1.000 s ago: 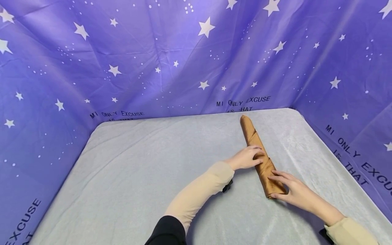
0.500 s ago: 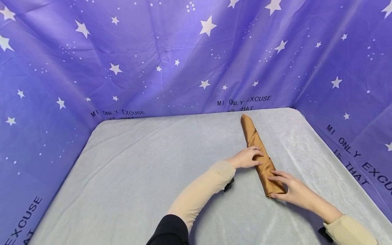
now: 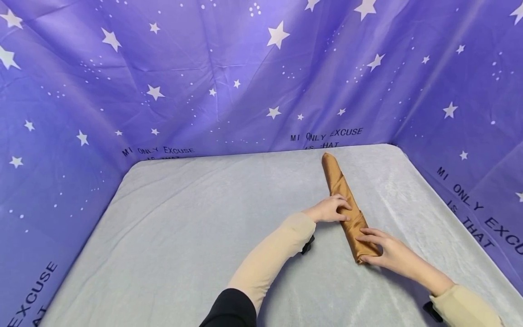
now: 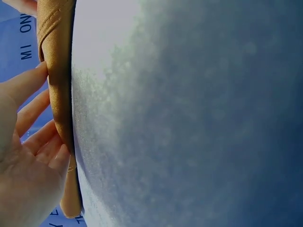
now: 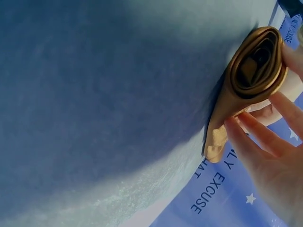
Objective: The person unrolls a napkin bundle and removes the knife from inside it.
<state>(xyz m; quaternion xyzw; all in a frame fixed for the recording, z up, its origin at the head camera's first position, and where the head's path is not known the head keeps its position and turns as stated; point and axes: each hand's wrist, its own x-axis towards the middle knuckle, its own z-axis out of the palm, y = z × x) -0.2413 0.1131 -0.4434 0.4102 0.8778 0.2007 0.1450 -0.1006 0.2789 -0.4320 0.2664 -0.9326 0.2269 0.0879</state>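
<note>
A shiny golden-brown cloth (image 3: pixel 341 184) lies rolled into a long tube on the grey table cover, slanting from the far edge toward the front right. Partway along it my left hand (image 3: pixel 328 209) rests from the left, thumb and fingertips spread on its top. In the left wrist view the fingers (image 4: pixel 40 137) are loosely bent, touching the roll's side. At the near end is my right hand (image 3: pixel 392 254), its fingers and thumb apart on the cloth. The right wrist view looks into the roll's end (image 5: pixel 255 64), where wound layers show around a dark hollow.
The grey velvety table cover (image 3: pixel 184 236) spreads out to the left of the roll. Purple curtains (image 3: pixel 229 77) with white stars and black lettering hang along the back and sides of the table. The roll's far tip comes close to the back edge.
Both hands stay at nearly the same spots on the rolled cloth. The whole view shifts very slightly, and the left forearm has moved a little to the right.
</note>
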